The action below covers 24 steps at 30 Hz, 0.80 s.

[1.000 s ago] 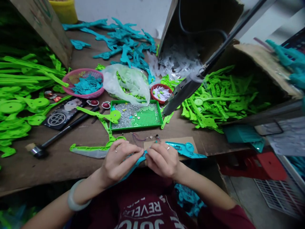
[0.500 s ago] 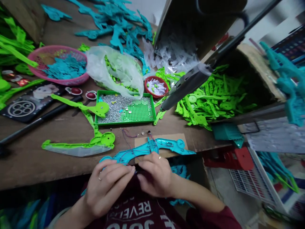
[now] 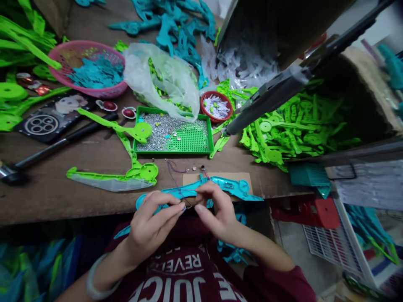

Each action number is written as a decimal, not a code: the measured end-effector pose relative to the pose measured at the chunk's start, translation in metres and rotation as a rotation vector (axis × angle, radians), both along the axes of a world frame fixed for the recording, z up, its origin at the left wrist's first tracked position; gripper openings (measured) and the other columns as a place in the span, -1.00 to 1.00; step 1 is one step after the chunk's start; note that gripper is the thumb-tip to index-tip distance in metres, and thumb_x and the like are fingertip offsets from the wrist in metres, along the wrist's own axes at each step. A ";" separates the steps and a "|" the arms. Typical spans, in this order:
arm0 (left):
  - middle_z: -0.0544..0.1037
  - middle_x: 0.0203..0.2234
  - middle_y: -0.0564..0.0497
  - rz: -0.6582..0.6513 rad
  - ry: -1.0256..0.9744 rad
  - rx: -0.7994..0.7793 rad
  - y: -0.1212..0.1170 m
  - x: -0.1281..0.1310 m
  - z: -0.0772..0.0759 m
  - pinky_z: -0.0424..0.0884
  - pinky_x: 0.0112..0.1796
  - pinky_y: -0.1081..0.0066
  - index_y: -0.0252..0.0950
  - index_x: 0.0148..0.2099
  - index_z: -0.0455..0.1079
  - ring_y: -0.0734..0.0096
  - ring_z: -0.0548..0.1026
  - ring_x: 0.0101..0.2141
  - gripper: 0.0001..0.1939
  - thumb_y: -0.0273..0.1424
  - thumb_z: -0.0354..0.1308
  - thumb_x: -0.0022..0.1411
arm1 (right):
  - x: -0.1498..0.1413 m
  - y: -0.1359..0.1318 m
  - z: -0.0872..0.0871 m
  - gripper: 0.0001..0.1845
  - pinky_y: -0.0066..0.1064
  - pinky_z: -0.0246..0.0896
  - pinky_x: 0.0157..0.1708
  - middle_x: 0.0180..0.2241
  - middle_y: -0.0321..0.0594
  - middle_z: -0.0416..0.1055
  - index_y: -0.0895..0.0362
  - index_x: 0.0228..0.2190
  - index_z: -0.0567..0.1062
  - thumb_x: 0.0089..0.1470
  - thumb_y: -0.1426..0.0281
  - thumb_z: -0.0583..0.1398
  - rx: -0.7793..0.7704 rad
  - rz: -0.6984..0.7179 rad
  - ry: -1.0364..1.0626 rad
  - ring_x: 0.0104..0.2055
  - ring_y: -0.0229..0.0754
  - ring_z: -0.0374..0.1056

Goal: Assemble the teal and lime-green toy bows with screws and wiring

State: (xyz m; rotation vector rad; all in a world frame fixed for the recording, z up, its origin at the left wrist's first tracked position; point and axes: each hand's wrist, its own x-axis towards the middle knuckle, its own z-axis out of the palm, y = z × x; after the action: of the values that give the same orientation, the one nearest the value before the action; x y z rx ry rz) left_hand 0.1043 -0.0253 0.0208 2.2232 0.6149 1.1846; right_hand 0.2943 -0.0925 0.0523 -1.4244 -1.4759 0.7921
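Observation:
My left hand (image 3: pixel 159 220) pinches a small part with thin wires (image 3: pixel 185 207) between thumb and fingertips; its exact kind is too small to tell. Just to the right, my right hand (image 3: pixel 217 209) has its thumb and forefinger apart, with no thing visible between them. Both hands are over the near edge of a long blue plastic shell (image 3: pixel 225 182), which lies on the bench and is partly hidden by them. Red and dark wires run across the shell. A small black round component (image 3: pixel 202 167) on wires lies behind it.
Beyond the shell stands a green tray (image 3: pixel 189 152) of small metal screws. A bright green plastic assembly (image 3: pixel 146 171) lies to its left. A grey electric screwdriver (image 3: pixel 267 100) hangs at the right, beside a heap of green parts (image 3: pixel 283 130). A pink basket (image 3: pixel 91 90) holds blue pieces.
My hands have moved slightly apart, and my right thumb and forefinger have opened. The small part in my left fingertips now shows. The whole view has shifted a little.

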 end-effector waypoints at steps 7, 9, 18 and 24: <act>0.51 -0.26 -0.01 -0.047 0.005 -0.146 0.002 0.002 0.004 0.49 -0.21 0.47 -0.31 -0.14 0.51 0.45 0.52 -0.24 -0.86 -0.60 0.20 0.29 | -0.001 0.000 -0.011 -0.73 -0.35 0.33 -0.38 -0.33 -0.09 0.51 0.22 -0.11 0.44 0.12 0.57 0.21 0.515 0.075 -0.627 -0.33 -0.17 0.37; 0.51 -0.28 -0.01 -0.065 0.011 -0.180 0.003 0.003 0.004 0.48 -0.24 0.49 -0.31 -0.16 0.51 0.47 0.52 -0.26 -0.87 -0.60 0.20 0.29 | -0.002 0.002 -0.011 -0.84 -0.37 0.28 -0.40 -0.38 -0.14 0.47 0.19 -0.20 0.44 0.14 0.58 0.17 0.451 0.105 -0.536 -0.36 -0.19 0.35; 0.56 -0.26 -0.06 -0.015 0.076 0.153 0.009 -0.001 -0.004 0.44 -0.14 0.27 -0.31 -0.07 0.51 0.35 0.51 -0.24 -0.72 -0.68 0.25 0.20 | -0.003 0.006 -0.001 -0.84 -0.51 0.11 -0.63 -0.54 -0.43 0.19 0.10 -0.32 0.34 0.19 0.27 0.16 -0.530 0.100 0.447 -0.60 -0.36 0.10; 0.52 -0.26 -0.05 -0.016 0.070 -0.066 0.009 0.000 0.005 0.48 -0.21 0.41 -0.30 -0.11 0.51 0.41 0.52 -0.24 -0.82 -0.61 0.20 0.29 | -0.001 0.003 -0.010 -0.84 -0.34 0.29 -0.33 -0.34 -0.11 0.46 0.18 -0.21 0.45 0.12 0.54 0.20 0.385 0.061 -0.536 -0.30 -0.16 0.32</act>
State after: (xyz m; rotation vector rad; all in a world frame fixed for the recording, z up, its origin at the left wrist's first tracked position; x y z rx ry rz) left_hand 0.1042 -0.0162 0.0260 2.2179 0.6537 1.0669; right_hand 0.2934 -0.0899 0.0422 -1.3498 -1.9554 0.1340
